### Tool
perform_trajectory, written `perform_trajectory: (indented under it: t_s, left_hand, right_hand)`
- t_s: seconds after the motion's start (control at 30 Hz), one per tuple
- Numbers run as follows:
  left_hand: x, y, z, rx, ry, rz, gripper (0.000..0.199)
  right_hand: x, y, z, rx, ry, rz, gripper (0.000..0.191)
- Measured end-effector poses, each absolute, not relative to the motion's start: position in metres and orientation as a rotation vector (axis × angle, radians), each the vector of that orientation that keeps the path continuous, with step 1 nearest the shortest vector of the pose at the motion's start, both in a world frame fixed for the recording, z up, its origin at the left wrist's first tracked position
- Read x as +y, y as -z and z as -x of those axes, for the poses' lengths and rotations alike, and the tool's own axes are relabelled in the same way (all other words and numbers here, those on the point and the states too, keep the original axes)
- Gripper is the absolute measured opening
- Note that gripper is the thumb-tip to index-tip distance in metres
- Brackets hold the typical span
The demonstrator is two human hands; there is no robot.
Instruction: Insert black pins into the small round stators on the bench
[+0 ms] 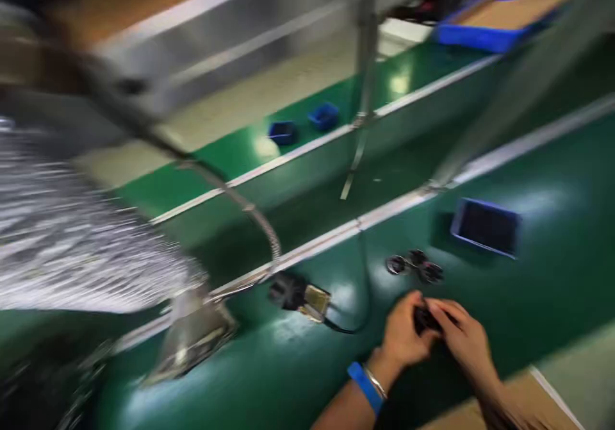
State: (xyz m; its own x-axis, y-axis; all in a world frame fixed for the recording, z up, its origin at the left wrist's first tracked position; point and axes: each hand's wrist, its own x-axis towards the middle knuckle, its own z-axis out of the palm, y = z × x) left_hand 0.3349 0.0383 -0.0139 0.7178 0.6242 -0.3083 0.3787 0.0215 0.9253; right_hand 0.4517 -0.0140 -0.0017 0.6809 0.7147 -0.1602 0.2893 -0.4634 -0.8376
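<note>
Both my hands meet over the green bench (567,276) at the lower right. My left hand (403,334), with a blue band and a metal bracelet at the wrist, is closed on a small black part (425,320). Fingers of my right hand (464,337) press on the same black part from the other side. Blur and the fingers hide what kind of part it is. Just beyond the hands lie several small round black pieces with shiny rims (416,265). Farther right sits a shallow blue-edged tray with a dark inside (487,226).
A black device with a yellowish block (317,303) and a cable lies left of my hands. A metal hood (192,334) on a silvery duct (86,231) stands at left. Beyond a rail are two small blue bins (324,116) and a large blue tray (480,36).
</note>
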Motion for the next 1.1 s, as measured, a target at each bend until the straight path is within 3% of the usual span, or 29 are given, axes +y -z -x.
perform_trajectory:
  t_s: [0.07,0.27,0.47,0.73,1.1]
  left_hand:
    - [0.041,0.021,-0.334,0.812,-0.309,-1.662,0.057]
    - [0.050,0.025,-0.327,0.794,-0.357,-1.730,0.061]
    - [0.063,0.008,-0.324,0.685,-0.244,-1.765,0.063]
    - [0.093,-0.014,-0.334,0.737,-0.051,-1.982,0.021]
    - [0.095,-0.013,-0.347,0.802,-0.014,-2.142,0.019]
  right_hand:
    - [-0.031,-0.003,-0.455,-0.694,-0.671,2.042,0.044]
    - [-0.032,-0.016,-0.462,-0.419,-0.510,1.795,0.022]
    - [-0.039,-0.001,-0.454,-0.552,-0.680,1.833,0.036]
    - [-0.032,0.004,-0.448,-0.727,-0.788,1.867,0.029]
    - [-0.034,0.004,-0.449,-0.722,-0.827,1.856,0.029]
